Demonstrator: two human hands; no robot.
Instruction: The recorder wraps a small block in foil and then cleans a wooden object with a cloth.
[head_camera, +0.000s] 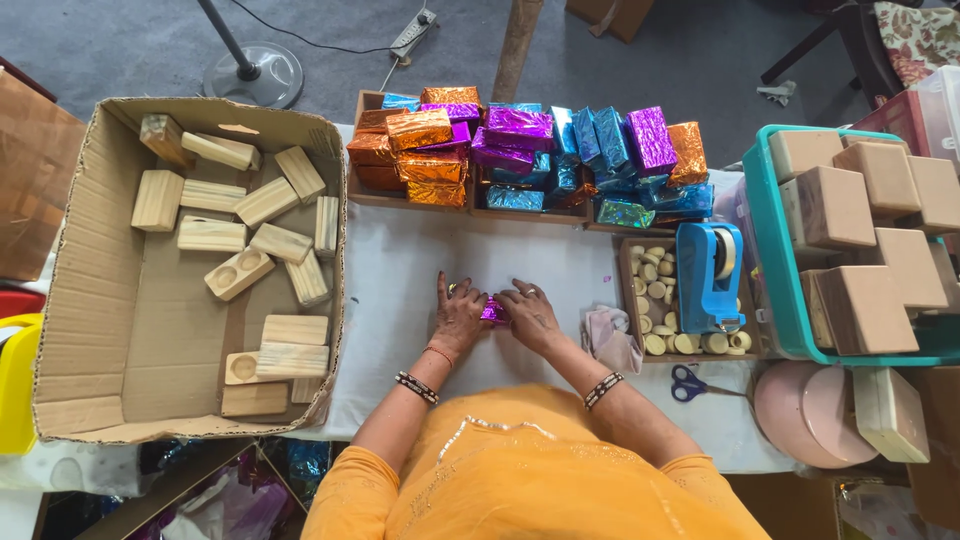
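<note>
- You get bright, even daylight over the whole frame; no single source shows itself.
- Shadows stay soft: look under your hands at the centre and along the inner walls of the cardboard box (190, 270) at left.
- The foil-wrapped blocks (520, 150) at upper centre throw small sharp glints, strongest on orange and purple.
- The white tablecloth (390, 270) reads pale, close to washed out.
- Focus holds sharp across the middle.
- Wide-lens bending curves the box edges and pulls the corners; your orange garment (530, 470) at the bottom looks stretched and slightly soft.
</note>
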